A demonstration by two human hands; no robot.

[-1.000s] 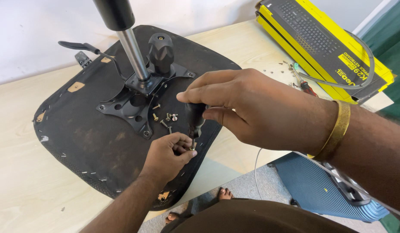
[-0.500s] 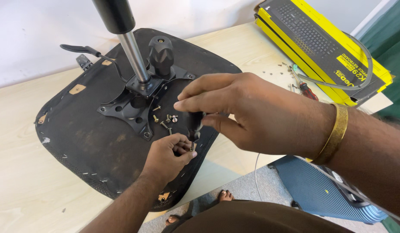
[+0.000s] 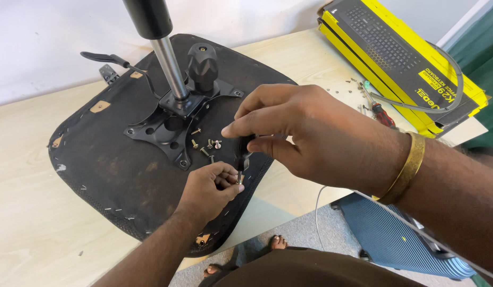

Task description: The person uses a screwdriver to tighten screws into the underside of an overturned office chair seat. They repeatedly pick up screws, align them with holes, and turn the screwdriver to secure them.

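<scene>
head view — light wooden table [image 3: 28, 212], bearing an upturned black chair seat [image 3: 113, 165] that lies flat, its edge overhanging the table's near side. bolted to the seat's underside: a black metal mounting plate [image 3: 169, 127] with a chrome gas-lift column [image 3: 169, 66] standing upright, a black knob [image 3: 203, 66] just beside it. yellow-and-black keyboard box [image 3: 395, 58] at the far right corner, well apart. right hand [image 3: 315, 135], gold bangle [image 3: 405, 167] at the wrist — fingers curled shut around a black-handled screwdriver [image 3: 243, 151], tip pointing down at the seat. left hand [image 3: 209, 188], fingertips pinched at the tool's tip; what they grip cannot be told. loose screws [image 3: 206, 144] lie on the seat beside the plate.
</scene>
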